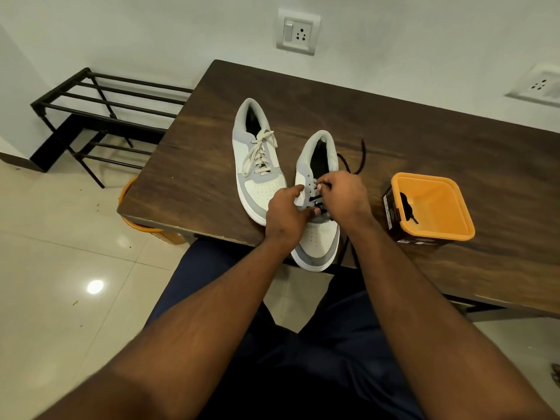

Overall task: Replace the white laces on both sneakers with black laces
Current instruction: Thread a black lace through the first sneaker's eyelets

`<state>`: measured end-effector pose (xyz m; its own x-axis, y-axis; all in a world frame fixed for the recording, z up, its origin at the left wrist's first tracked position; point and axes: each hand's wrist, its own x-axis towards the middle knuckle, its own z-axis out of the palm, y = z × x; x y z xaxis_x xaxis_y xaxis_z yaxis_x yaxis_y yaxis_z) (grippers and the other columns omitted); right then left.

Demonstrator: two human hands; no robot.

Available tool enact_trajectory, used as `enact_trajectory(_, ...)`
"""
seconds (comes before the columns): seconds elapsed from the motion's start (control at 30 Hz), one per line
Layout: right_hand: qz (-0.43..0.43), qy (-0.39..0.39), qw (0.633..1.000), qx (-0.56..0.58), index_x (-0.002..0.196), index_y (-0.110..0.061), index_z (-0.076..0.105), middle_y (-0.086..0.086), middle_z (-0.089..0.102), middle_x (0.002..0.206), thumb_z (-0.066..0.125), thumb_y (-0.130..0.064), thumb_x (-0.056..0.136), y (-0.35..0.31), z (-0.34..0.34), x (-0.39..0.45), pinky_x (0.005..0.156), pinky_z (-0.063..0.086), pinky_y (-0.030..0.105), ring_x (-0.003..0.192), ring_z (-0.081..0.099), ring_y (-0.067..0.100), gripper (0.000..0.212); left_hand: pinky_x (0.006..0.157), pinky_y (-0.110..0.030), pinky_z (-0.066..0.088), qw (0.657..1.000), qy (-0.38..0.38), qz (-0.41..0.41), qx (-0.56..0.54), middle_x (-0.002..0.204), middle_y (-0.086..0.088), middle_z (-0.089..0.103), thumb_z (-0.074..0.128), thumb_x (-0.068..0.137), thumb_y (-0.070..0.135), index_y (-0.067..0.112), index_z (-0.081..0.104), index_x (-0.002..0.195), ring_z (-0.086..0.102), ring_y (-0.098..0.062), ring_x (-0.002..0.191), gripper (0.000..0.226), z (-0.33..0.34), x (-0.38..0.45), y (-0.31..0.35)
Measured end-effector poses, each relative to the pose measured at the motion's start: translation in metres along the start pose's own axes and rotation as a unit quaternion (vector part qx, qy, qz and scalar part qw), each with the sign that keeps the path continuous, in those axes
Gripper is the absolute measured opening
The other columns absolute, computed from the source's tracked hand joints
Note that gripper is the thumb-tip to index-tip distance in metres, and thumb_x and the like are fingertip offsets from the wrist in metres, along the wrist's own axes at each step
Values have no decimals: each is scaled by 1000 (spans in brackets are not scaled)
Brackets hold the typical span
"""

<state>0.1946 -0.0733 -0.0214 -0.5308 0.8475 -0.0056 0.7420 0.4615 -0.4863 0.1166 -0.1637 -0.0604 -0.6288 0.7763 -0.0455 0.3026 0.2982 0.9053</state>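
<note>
Dark, streaky wood grain runs along the table (424,140), a long slab set against the white wall, its near edge worn pale in places. Two low sneakers lie on it, toes toward the person. The left sneaker (257,165), smooth off-white panels with grey suede-like trim and a perforated toe, carries flat white laces (260,153) crossed in neat rows and lies wholly on the wood. The right sneaker (318,234), of the same make, sits just beside it with its rounded toe hanging over the table's front edge above the person's lap. A thin black lace (315,197) crosses its lower eyelets, and loose cord trails from behind it in a curl across the wood.

Both hands work over that shoe's throat. The left hand (288,213) has fingers curled round the shoe's side, thumb lying across the vamp, gripping it. The right hand (345,195) has fingertips bunched at the upper eyelets, pinching the black lace.

To the right, well apart from the shoes, stands a square orange plastic tub (433,204) with rounded corners and a brown printed label, a dark bit of lace lying inside. Bare wood stretches behind and right of it. Left of the table stands a black metal shoe rack (100,107) of round bars on glossy cream tiles, and an orange bucket (136,225) peeks from under the table's corner.
</note>
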Motion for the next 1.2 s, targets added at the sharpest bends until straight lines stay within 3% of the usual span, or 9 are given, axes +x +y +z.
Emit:
enact_trajectory(0.07, 3, -20, 999, -39, 108, -15, 68, 6, 67, 97, 49, -13, 98, -4, 0, 2, 70, 51, 28, 78, 59, 18, 22, 88, -38, 49, 1000, -5, 2, 2, 111, -7, 63, 81, 79, 20, 8, 65, 124, 60, -25, 96, 49, 0, -1, 0)
enact_trajectory(0.17, 20, -15, 1000, -11, 101, -15, 65, 3, 63, 90, 46, -14, 99, -4, 2, 3, 55, 42, 19, 63, 54, 10, 19, 83, -33, 47, 999, -17, 14, 35, 107, -4, 60, 80, 79, 24, 15, 63, 125, 59, -24, 95, 49, -1, 1, 0)
enact_trajectory(0.33, 64, 37, 997, 1, 101, -16, 61, -2, 61, 90, 44, -20, 100, -3, 12, 0, 51, 38, 21, 60, 50, 5, 17, 86, -35, 47, 999, -17, 14, 43, 104, -1, 57, 79, 81, 23, 11, 59, 130, 58, -23, 94, 54, -3, 1, 0)
enact_trajectory(0.47, 97, 79, 992, 27, 104, -17, 60, 3, 66, 94, 43, -27, 102, -4, 24, -5, 66, 53, 34, 79, 64, 20, 21, 91, -39, 49, 998, -18, 1, 53, 114, -6, 63, 78, 81, 23, 13, 56, 136, 61, -24, 99, 60, -2, 1, 0)
enact_trajectory(0.67, 91, 78, 993, 7, 111, -12, 60, 11, 66, 106, 43, -25, 102, -7, 29, -7, 66, 39, 29, 93, 63, 26, 23, 94, -41, 49, 998, -23, 7, 65, 122, -8, 63, 73, 86, 21, 13, 55, 137, 61, -26, 105, 55, -2, 1, -3)
enact_trajectory(1.03, 125, 28, 991, 43, 114, -11, 55, 10, 62, 104, 39, -20, 102, -6, 33, -8, 69, 38, 31, 92, 57, 26, 22, 95, -37, 46, 996, -23, 27, 88, 124, -8, 62, 70, 89, 22, 15, 57, 135, 59, -25, 109, 48, -1, 1, -11)
enact_trajectory(1.1, 147, -3, 986, 75, 111, -12, 55, 7, 58, 99, 40, -18, 101, -5, 34, -2, 72, 45, 34, 91, 57, 27, 19, 95, -36, 46, 995, -22, 30, 91, 123, -8, 62, 70, 88, 22, 16, 57, 135, 58, -25, 108, 49, -1, 2, -12)
enact_trajectory(1.2, 189, -31, 966, 173, 96, -15, 52, 15, 62, 95, 39, -15, 97, -4, 36, 5, 78, 57, 49, 88, 65, 35, 13, 96, -36, 46, 995, -22, 33, 93, 124, -7, 62, 72, 87, 23, 17, 57, 135, 58, -24, 110, 50, 0, 3, -14)
